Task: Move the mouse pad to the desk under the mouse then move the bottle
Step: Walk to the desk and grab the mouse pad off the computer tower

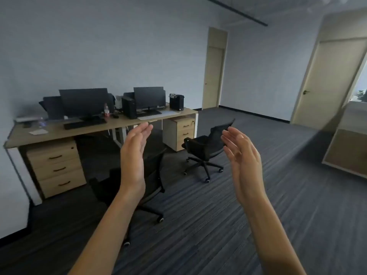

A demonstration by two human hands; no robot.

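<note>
I am holding my left hand (132, 153) and right hand (241, 155) up in front of me, both spread apart, palms facing each other, gripping nothing. Past the office chairs (204, 147), well apart from me, the table (111, 126) is carrying the pale mouse pad (149, 115) lying flat before the right-hand monitor (149, 97); it looks thin and floppy, so I would pinch a free edge. The bottle (106, 110) is standing upright mid-table; likely light and smooth, best gripped round its middle.

No readable text; bottle (106, 110) label too small, blurred.
</note>
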